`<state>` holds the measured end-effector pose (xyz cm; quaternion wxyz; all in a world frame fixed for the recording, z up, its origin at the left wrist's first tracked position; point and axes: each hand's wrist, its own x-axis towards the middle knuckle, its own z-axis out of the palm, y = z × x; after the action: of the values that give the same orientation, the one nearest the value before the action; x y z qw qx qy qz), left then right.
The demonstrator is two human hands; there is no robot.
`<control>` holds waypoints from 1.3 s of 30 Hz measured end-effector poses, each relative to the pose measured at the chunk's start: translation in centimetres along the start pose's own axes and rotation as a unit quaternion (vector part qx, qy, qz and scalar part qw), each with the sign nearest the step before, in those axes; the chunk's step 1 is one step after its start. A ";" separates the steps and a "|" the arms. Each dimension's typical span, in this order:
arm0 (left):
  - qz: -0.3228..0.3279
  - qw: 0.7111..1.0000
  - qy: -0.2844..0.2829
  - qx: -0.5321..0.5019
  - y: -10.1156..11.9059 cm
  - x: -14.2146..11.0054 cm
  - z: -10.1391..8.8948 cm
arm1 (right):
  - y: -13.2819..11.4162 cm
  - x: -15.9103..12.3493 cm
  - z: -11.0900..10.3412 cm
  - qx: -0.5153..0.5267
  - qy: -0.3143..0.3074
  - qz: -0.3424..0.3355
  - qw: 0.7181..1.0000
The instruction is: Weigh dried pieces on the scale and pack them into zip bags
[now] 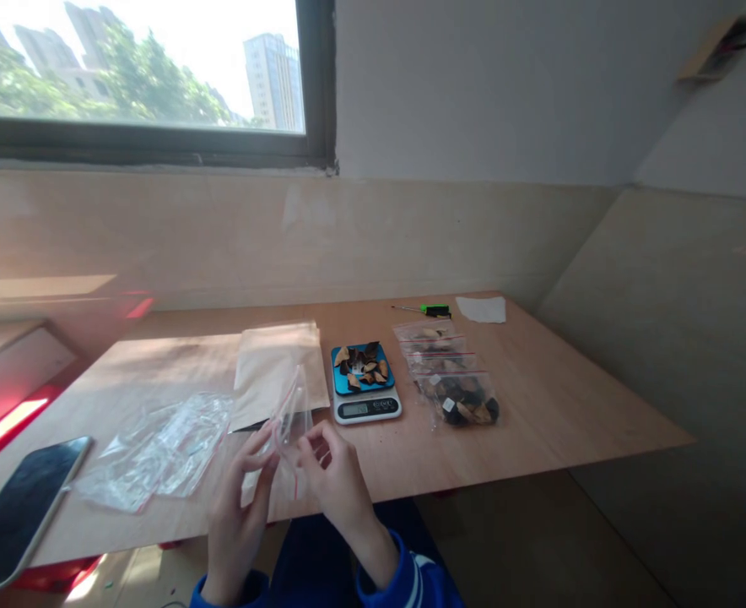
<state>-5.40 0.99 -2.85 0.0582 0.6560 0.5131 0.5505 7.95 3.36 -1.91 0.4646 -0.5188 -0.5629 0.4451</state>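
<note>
Between both hands, above the table's front edge, is a clear zip bag with a reddish seal line. My left hand pinches it on one side, and my right hand pinches the other side with thumb and finger. Nothing shows inside the bag. Just beyond my hands stands a white kitchen scale with a blue top. Dark and tan dried pieces lie heaped on it; its display is too small to read. Right of the scale, several filled zip bags overlap in a row.
Loose clear bags are spread at the left, near a phone on the table's left edge. Brown paper lies left of the scale. A green-and-black screwdriver and a white paper sheet are at the back.
</note>
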 end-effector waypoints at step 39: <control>0.037 0.931 -0.034 0.362 -5.0 7.1 -2.4 | -3.9 8.0 0.7 -0.459 0.000 -0.314 0.831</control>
<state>-11.29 7.38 -0.43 -0.1865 0.6689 0.6510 0.3066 6.37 11.06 2.34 0.2880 -0.4675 -0.8350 -0.0346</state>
